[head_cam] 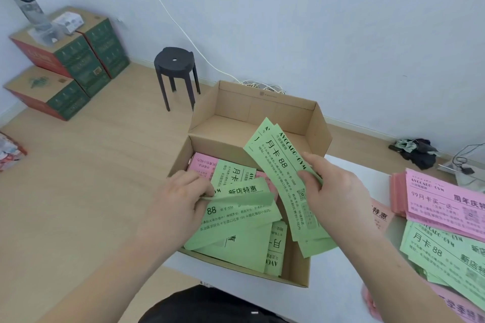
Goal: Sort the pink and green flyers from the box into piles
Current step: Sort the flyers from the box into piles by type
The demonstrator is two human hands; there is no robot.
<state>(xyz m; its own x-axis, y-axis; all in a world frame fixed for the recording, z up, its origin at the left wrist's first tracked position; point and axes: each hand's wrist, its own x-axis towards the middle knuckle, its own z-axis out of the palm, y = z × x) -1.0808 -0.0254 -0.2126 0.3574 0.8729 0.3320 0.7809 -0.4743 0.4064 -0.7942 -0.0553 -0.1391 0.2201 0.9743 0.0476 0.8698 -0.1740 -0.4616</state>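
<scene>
An open cardboard box (319, 128) stands on the white table and holds loose green flyers (244, 244) with pink flyers (203, 162) beneath them. My right hand (328, 186) grips a small stack of green flyers (278, 162) lifted above the box. Inside the box, my left hand (181, 199) pinches the edge of a curled green flyer (241, 207). At the right edge lie a pink pile (446, 202) and a green pile (441, 252), with more pink flyers (451, 304) under them.
A white table (336, 288) carries the box and piles. On the wooden floor stand a black stool (175, 65) and stacked green and red cartons (76, 60) with a water bottle (29, 5) on top. Dark cloth and cables (417, 149) lie by the wall.
</scene>
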